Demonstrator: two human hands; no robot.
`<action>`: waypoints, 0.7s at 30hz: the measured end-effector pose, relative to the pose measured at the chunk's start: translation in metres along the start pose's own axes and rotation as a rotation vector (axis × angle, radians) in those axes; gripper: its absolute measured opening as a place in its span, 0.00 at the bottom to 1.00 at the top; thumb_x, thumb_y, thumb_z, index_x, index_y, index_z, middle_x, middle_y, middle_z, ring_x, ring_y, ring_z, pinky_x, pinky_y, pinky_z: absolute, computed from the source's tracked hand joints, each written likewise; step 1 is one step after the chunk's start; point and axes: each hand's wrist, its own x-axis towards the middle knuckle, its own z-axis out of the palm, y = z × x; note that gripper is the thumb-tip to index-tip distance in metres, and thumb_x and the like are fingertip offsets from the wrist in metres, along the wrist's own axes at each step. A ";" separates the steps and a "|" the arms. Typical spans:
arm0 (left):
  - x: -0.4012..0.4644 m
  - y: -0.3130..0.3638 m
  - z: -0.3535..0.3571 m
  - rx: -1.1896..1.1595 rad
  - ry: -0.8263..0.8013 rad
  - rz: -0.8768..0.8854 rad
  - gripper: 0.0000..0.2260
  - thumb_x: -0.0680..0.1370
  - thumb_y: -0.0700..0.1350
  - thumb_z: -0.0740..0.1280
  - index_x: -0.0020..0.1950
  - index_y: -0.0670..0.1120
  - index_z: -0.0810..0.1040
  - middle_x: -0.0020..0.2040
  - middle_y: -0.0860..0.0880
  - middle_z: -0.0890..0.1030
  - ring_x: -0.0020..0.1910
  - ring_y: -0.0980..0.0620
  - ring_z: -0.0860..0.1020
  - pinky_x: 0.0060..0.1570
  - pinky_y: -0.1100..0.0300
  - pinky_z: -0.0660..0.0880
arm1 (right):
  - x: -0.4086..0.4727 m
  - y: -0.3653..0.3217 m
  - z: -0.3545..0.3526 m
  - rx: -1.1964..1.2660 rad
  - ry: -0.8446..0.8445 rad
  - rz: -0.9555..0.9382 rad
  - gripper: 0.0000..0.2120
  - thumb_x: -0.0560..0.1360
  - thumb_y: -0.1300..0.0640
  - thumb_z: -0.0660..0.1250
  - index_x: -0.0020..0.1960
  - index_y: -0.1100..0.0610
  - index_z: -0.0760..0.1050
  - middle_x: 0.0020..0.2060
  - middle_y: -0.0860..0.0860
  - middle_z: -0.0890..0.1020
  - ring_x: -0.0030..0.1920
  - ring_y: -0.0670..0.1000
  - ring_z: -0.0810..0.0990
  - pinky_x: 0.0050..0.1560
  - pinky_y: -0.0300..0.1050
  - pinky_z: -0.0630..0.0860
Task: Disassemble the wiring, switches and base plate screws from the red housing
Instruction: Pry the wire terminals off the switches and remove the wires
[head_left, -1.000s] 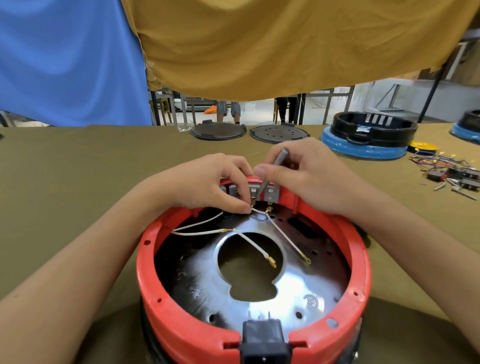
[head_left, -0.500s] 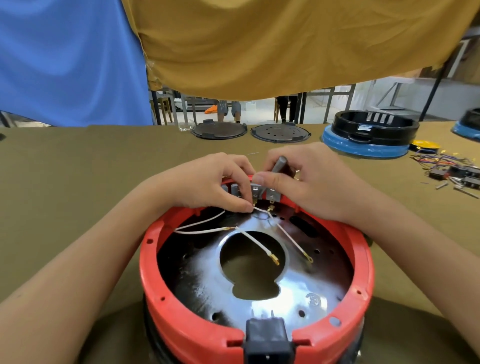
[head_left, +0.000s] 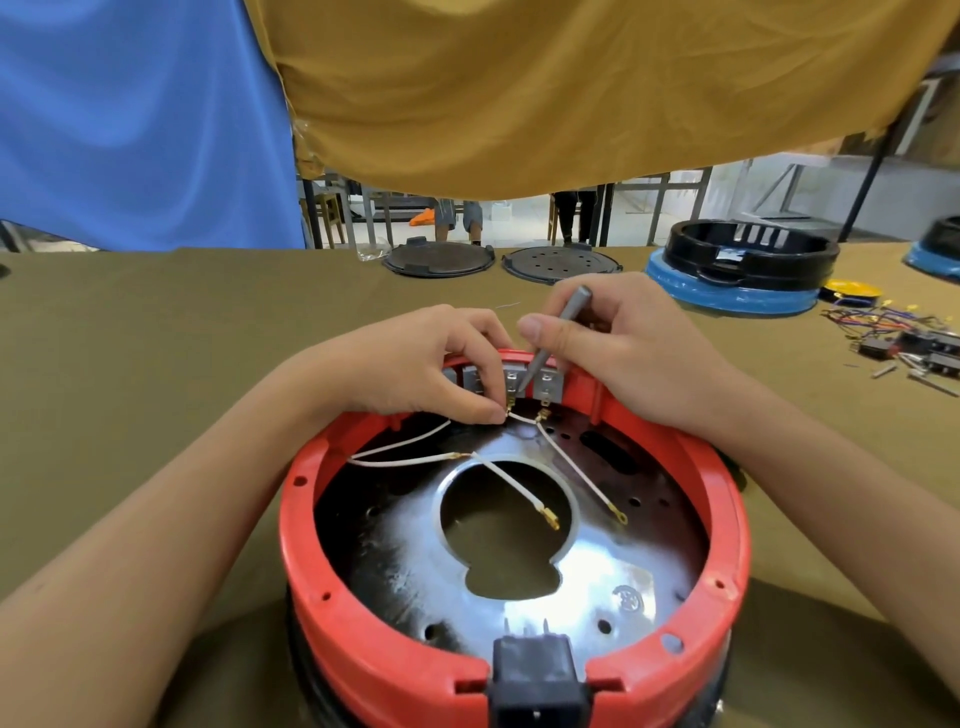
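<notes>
Since the earlier frame, the right hand (head_left: 618, 353) has raised its metal tool (head_left: 555, 336) more upright.
Head view: left hand (head_left: 415, 371) fingers pinch a white wire (head_left: 519, 417) terminal at the switches (head_left: 545, 382), on the red housing (head_left: 363, 665) at the worktop (head_left: 156, 353) near edge; right fingers grip the tool. Step: freeing wiring; next likely calls for prying while pulling.

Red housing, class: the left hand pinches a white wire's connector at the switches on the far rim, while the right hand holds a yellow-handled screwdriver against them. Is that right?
Not quite. In the head view the right hand holds a plain grey metal tool, not a yellow-handled screwdriver. The rest stands: the left hand pinches the white wire's connector at the switches on the red housing's far rim.
</notes>
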 end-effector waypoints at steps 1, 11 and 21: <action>0.000 0.000 0.000 0.000 0.000 0.001 0.02 0.73 0.47 0.76 0.41 0.55 0.85 0.53 0.65 0.75 0.58 0.62 0.75 0.63 0.59 0.67 | 0.000 -0.001 0.000 -0.004 0.004 -0.005 0.13 0.78 0.51 0.69 0.38 0.57 0.79 0.30 0.53 0.79 0.32 0.52 0.75 0.37 0.46 0.70; 0.001 0.001 0.000 -0.003 -0.014 -0.001 0.03 0.74 0.47 0.76 0.41 0.55 0.85 0.54 0.64 0.75 0.59 0.61 0.75 0.66 0.52 0.69 | 0.004 -0.003 0.001 0.005 -0.045 0.053 0.14 0.79 0.51 0.69 0.39 0.59 0.80 0.30 0.57 0.78 0.30 0.48 0.70 0.35 0.42 0.67; -0.001 0.001 0.000 -0.014 -0.014 -0.011 0.04 0.73 0.48 0.76 0.41 0.57 0.85 0.54 0.64 0.75 0.58 0.62 0.75 0.66 0.52 0.68 | 0.003 0.001 0.002 0.053 -0.010 0.131 0.16 0.80 0.51 0.68 0.41 0.62 0.79 0.28 0.49 0.78 0.29 0.43 0.71 0.33 0.37 0.68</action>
